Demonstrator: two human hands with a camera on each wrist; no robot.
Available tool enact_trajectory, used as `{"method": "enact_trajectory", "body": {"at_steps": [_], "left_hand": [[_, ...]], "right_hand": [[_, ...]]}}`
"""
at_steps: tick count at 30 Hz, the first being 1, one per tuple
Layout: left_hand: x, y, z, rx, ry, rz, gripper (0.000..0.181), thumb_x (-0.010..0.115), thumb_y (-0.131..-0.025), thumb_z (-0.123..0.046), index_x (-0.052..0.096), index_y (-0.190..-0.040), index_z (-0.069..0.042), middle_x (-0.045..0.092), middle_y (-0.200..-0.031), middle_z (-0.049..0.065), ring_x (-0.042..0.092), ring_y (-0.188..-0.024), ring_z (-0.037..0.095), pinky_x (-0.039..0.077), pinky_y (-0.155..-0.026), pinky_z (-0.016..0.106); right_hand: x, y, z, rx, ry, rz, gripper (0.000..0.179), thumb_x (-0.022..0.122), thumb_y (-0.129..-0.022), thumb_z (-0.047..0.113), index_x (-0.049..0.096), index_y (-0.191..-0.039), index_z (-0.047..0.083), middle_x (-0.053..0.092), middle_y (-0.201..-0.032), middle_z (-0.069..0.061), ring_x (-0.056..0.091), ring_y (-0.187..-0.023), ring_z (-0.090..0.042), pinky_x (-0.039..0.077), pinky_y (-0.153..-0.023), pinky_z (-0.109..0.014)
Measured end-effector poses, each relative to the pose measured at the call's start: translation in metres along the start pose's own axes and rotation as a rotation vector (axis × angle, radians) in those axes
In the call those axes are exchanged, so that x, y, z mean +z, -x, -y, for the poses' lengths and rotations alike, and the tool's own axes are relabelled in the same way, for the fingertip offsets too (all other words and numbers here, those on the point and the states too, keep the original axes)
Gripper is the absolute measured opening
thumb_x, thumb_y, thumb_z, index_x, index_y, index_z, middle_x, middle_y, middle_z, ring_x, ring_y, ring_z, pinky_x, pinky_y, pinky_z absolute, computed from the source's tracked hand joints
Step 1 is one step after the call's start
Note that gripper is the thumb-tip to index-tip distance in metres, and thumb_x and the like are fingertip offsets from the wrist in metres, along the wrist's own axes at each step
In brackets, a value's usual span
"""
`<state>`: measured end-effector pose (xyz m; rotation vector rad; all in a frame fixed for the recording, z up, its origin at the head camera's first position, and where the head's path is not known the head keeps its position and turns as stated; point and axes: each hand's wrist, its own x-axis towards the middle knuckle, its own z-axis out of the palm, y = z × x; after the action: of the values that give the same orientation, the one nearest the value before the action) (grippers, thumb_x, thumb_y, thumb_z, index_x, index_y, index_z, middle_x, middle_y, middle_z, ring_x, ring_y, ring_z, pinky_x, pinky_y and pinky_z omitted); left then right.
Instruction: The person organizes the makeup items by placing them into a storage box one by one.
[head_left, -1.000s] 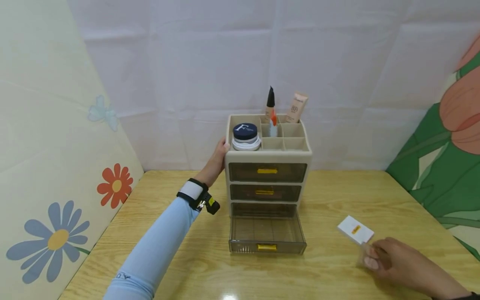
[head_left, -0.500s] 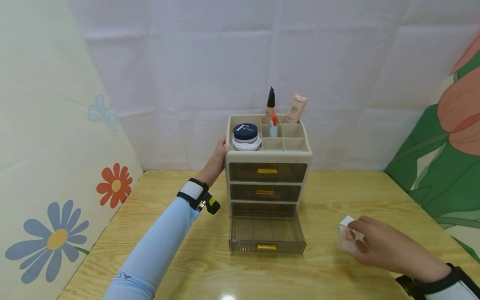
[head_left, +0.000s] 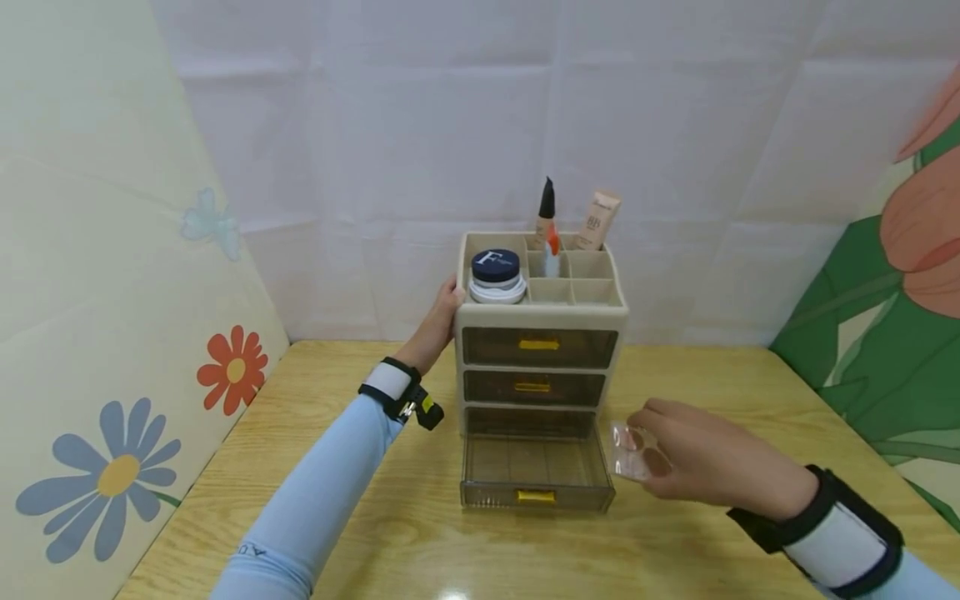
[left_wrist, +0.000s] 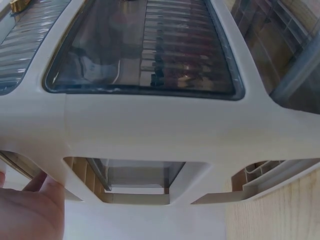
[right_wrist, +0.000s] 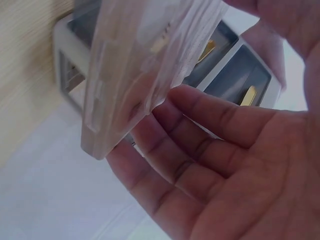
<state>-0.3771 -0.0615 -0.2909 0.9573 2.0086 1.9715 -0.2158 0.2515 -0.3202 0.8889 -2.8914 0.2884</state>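
Observation:
My right hand (head_left: 708, 458) pinches a flat, clear plastic case (head_left: 630, 452) between thumb and fingers, just right of the pulled-out bottom drawer (head_left: 536, 467). Up close in the right wrist view, the case (right_wrist: 135, 85) is see-through and pinkish, with fingertips along its lower edge. My left hand (head_left: 437, 327) grips the upper left side of a cream desktop drawer organizer (head_left: 540, 315); its fingers are mostly hidden behind that side. The open drawer is smoky clear plastic with dividers and a gold handle (head_left: 536, 497).
Two closed drawers sit above the open one. On top are a dark-lidded round jar (head_left: 495, 267) on a white round case, a black-capped tube (head_left: 547, 204), an orange-and-clear item (head_left: 552, 254) and a BB cream tube (head_left: 598, 220). White cloth (head_left: 375, 167) hangs behind the wooden table (head_left: 360, 533).
My right hand has moved left with the clear case, from the table's right side to beside the drawer. The white flat box there is now out of sight. My left hand stays put.

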Motion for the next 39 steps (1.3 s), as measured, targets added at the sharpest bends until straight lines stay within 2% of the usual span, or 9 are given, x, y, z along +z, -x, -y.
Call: {"method": "enact_trajectory", "body": {"at_steps": [4, 8, 11, 14, 22, 23, 29, 30, 39], "left_hand": [[0.000, 0.000, 0.001, -0.013, -0.014, -0.003, 0.059, 0.021, -0.102, -0.031, 0.002, -0.155, -0.012, 0.014, -0.155, 0.016, 0.021, -0.137, 0.030, 0.021, -0.109, 0.055], [-0.005, -0.008, 0.014, -0.008, -0.011, -0.010, 0.060, 0.022, -0.102, -0.034, 0.003, -0.155, -0.014, 0.013, -0.156, 0.015, 0.020, -0.138, 0.030, 0.020, -0.110, 0.055], [-0.009, -0.015, 0.026, 0.000, -0.013, -0.021, 0.060, 0.023, -0.102, -0.038, 0.004, -0.155, -0.018, 0.014, -0.156, 0.013, 0.021, -0.138, 0.029, 0.020, -0.110, 0.055], [-0.009, -0.017, 0.032, 0.004, -0.021, -0.036, 0.062, 0.026, -0.100, -0.043, 0.008, -0.155, -0.020, 0.018, -0.154, 0.010, 0.024, -0.137, 0.027, 0.022, -0.109, 0.055], [-0.005, -0.018, 0.035, 0.021, -0.004, -0.054, 0.067, 0.031, -0.096, -0.046, 0.011, -0.154, -0.018, 0.022, -0.152, 0.011, 0.029, -0.133, 0.027, 0.026, -0.107, 0.054], [-0.003, -0.016, 0.030, 0.019, -0.007, -0.052, 0.066, 0.030, -0.097, -0.044, 0.011, -0.154, -0.017, 0.021, -0.152, 0.012, 0.029, -0.133, 0.028, 0.026, -0.107, 0.054], [-0.003, -0.018, 0.030, 0.006, -0.020, -0.059, 0.070, 0.031, -0.094, -0.046, 0.010, -0.154, -0.018, 0.020, -0.153, 0.011, 0.028, -0.134, 0.027, 0.026, -0.107, 0.054], [-0.005, -0.020, 0.035, 0.006, -0.023, -0.064, 0.070, 0.032, -0.094, -0.048, 0.011, -0.154, -0.019, 0.021, -0.153, 0.009, 0.028, -0.134, 0.026, 0.025, -0.108, 0.054], [-0.006, -0.021, 0.037, 0.028, -0.009, -0.049, 0.065, 0.031, -0.097, -0.045, 0.012, -0.154, -0.018, 0.022, -0.152, 0.012, 0.028, -0.134, 0.027, 0.024, -0.108, 0.054]], "right_hand": [[-0.002, -0.016, 0.008, -0.054, 0.026, -0.003, 0.033, 0.075, -0.069, 0.012, 0.064, -0.099, 0.007, 0.049, -0.082, 0.007, 0.039, -0.065, -0.003, 0.037, -0.054, -0.022], [-0.001, -0.033, 0.014, -0.086, 0.039, 0.000, 0.029, 0.076, -0.068, 0.014, 0.064, -0.094, 0.008, 0.053, -0.083, 0.006, 0.044, -0.066, -0.004, 0.042, -0.055, -0.024], [0.000, -0.046, 0.018, -0.113, 0.041, 0.016, 0.024, 0.078, -0.068, 0.016, 0.062, -0.086, 0.012, 0.052, -0.079, 0.007, 0.045, -0.064, -0.004, 0.043, -0.055, -0.024], [0.004, -0.058, 0.022, -0.123, 0.043, 0.043, 0.024, 0.080, -0.068, 0.017, 0.059, -0.081, 0.016, 0.047, -0.074, 0.009, 0.043, -0.061, -0.004, 0.041, -0.054, -0.023], [0.024, -0.081, 0.029, -0.156, 0.050, 0.094, 0.026, 0.081, -0.069, 0.020, 0.058, -0.081, 0.016, 0.048, -0.075, 0.010, 0.045, -0.061, -0.004, 0.042, -0.054, -0.022], [0.026, -0.083, 0.030, -0.163, 0.054, 0.094, 0.026, 0.081, -0.069, 0.020, 0.058, -0.081, 0.016, 0.048, -0.074, 0.010, 0.045, -0.061, -0.004, 0.042, -0.054, -0.022], [0.039, -0.099, 0.034, -0.169, 0.066, 0.119, 0.025, 0.082, -0.068, 0.021, 0.059, -0.077, 0.017, 0.049, -0.074, 0.010, 0.046, -0.062, -0.005, 0.042, -0.054, -0.023], [0.041, -0.102, 0.035, -0.168, 0.068, 0.123, 0.025, 0.082, -0.068, 0.022, 0.059, -0.076, 0.017, 0.049, -0.074, 0.010, 0.047, -0.062, -0.006, 0.043, -0.054, -0.024], [0.062, -0.122, 0.037, -0.162, 0.083, 0.169, 0.023, 0.081, -0.065, 0.023, 0.061, -0.074, 0.017, 0.053, -0.075, 0.009, 0.051, -0.064, -0.008, 0.046, -0.057, -0.028]]}}
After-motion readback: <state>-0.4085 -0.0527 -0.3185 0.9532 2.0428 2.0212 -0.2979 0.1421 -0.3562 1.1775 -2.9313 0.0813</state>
